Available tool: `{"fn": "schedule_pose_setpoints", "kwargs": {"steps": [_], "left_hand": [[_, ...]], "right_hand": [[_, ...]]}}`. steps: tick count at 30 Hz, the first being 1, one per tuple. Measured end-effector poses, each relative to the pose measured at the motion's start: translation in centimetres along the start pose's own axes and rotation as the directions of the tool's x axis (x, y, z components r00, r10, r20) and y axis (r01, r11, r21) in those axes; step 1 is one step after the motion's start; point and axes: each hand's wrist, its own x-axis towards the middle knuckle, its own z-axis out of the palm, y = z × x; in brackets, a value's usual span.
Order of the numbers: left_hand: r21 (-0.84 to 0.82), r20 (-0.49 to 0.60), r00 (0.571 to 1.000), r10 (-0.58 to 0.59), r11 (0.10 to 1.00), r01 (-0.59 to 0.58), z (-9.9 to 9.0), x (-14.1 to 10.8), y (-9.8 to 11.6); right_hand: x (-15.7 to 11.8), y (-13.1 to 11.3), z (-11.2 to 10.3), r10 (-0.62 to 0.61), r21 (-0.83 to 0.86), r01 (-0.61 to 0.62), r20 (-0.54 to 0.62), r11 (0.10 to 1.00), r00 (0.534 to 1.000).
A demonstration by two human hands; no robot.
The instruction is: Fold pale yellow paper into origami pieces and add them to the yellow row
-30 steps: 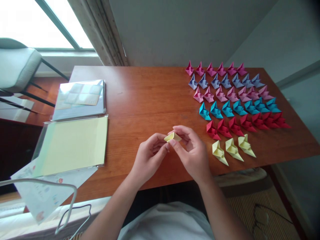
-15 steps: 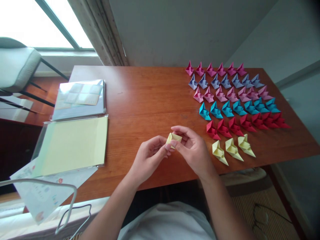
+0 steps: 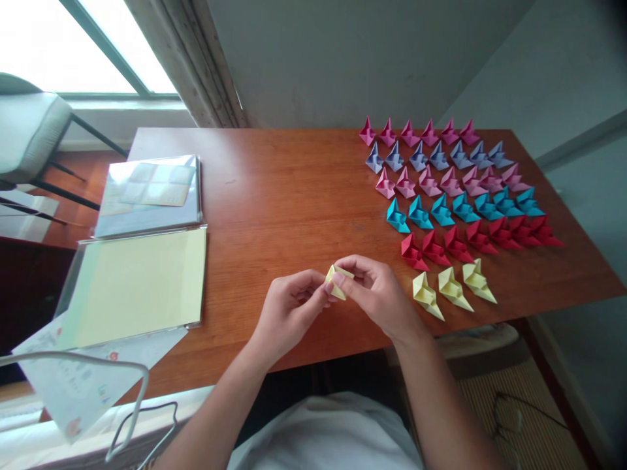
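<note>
Being pinched near frame centre in closed grip of left hand (image 3: 288, 307), right hand (image 3: 376, 294): yellow folded paper (image 3: 332, 273); likely light, crushable, best held by creases.

The left hand (image 3: 289, 310) and right hand (image 3: 382, 297) meet over the near part of the wooden table (image 3: 284, 189), holding a small pale yellow paper piece (image 3: 337, 292) between them; the right thumb (image 3: 347, 285) lies across it. To the right are 6 rows, from the far side: 6 magenta figures (image 3: 430, 136), 7 lilac figures (image 3: 438, 158), 7 light pink figures (image 3: 449, 185), 7 blue figures (image 3: 463, 209), 7 red figures (image 3: 457, 247) and, nearest, 3 folded yellow figures (image 3: 453, 292). At the left end, a yellow paper pack (image 3: 140, 284) lies just nearer than a clear-wrapped pack (image 3: 110, 219), a printed white sheet (image 3: 73, 385) partly beneath it. A pale cable (image 3: 98, 356) curves over that sheet. A chair (image 3: 34, 124) stands beyond, near the window (image 3: 34, 39).
</note>
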Motion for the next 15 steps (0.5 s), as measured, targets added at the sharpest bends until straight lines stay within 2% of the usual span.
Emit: {"fn": "schedule_pose_setpoints", "kwargs": {"steps": [4,11,15], "left_hand": [[-0.006,0.018,1.0,-0.004,1.0,0.004,-0.05,-0.04,0.14],[-0.037,0.028,0.999,-0.022,0.999,0.023,-0.04,0.02,0.23],[-0.048,0.005,0.999,-0.032,0.998,0.032,0.01,0.05,0.2]], "right_hand": [[0.02,-0.03,-0.08,-0.002,0.026,0.001,0.038,1.0,0.999],[0.09,0.14,0.43,-0.055,-0.012,0.055,0.004,0.998,0.998],[0.09,0.02,0.41,-0.045,0.028,0.045,0.011,0.999,0.999]]}}
